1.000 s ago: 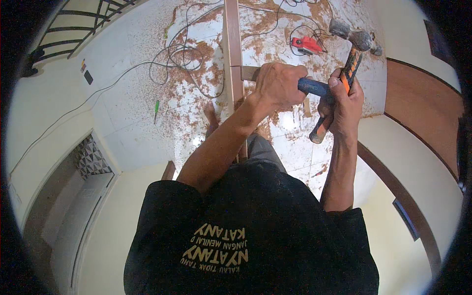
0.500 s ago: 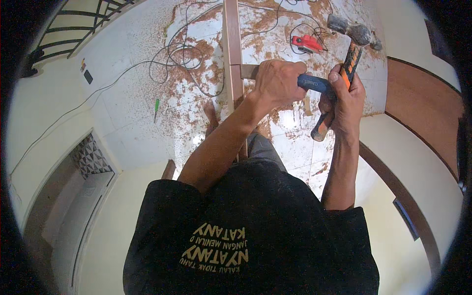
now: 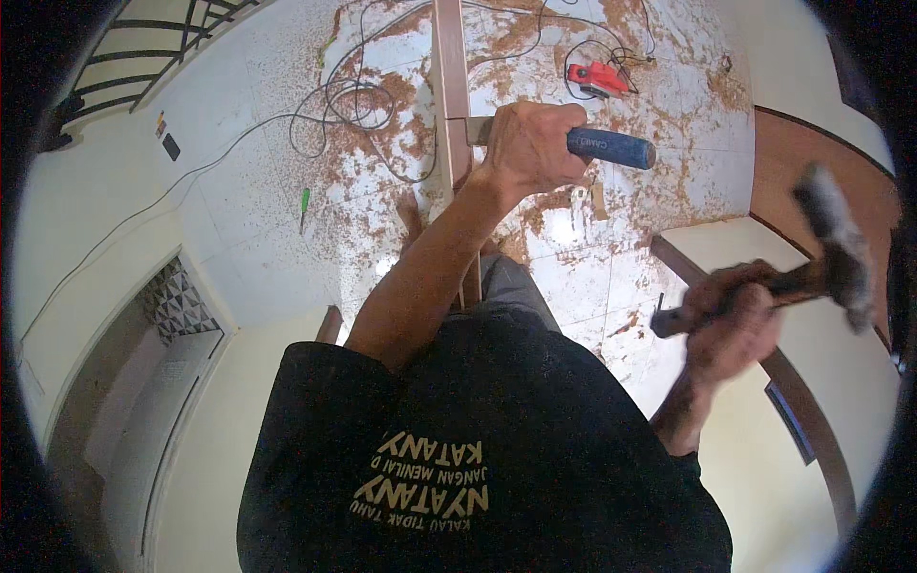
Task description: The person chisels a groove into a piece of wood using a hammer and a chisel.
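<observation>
My left hand is closed round a chisel with a blue handle, which points right. Its flat blade meets a long brown wooden piece running away from my body, beside a cut line across it. My right hand, smeared by motion, grips a hammer by its dark handle, out to the right and lower than the chisel. The hammer head is blurred and clear of the chisel. My bare foot shows partly left of the wood.
Shavings and dust cover much of the tiled floor. A red power planer, looping cables, a green screwdriver and a dark flat object lie on it. Black railing, a doorway and walls surround me.
The hammer has swung from beside the chisel handle down and out to the right with my right hand, uncovering the handle's end. My left hand and chisel have shifted slightly up.
</observation>
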`<state>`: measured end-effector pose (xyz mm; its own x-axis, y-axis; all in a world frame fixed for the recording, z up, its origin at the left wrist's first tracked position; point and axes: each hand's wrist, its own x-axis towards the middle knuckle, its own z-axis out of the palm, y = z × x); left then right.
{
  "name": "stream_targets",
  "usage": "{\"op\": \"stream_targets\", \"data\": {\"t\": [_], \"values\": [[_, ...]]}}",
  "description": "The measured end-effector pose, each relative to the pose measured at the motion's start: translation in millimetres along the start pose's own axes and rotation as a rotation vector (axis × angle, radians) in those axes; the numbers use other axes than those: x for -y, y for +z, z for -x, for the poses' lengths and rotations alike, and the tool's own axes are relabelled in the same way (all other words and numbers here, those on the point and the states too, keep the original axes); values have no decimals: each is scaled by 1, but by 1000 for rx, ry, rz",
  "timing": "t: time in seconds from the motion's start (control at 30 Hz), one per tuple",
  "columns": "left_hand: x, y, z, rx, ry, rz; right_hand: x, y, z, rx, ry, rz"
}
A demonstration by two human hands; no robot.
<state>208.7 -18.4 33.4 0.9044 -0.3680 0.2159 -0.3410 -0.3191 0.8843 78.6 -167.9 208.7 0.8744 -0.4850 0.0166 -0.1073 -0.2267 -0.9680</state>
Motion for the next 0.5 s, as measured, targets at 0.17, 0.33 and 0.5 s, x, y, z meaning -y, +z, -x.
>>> {"op": "stream_targets", "data": {"t": [0.17, 0.33, 0.5], "values": [[9, 1, 5, -9, 23, -18, 7, 0, 5, 170, 255, 364], [6, -4, 6, -85, 67, 23, 4, 5, 4, 232, -61, 311], [15, -9, 13, -136, 67, -6, 19, 19, 5, 42, 146, 282]]}}
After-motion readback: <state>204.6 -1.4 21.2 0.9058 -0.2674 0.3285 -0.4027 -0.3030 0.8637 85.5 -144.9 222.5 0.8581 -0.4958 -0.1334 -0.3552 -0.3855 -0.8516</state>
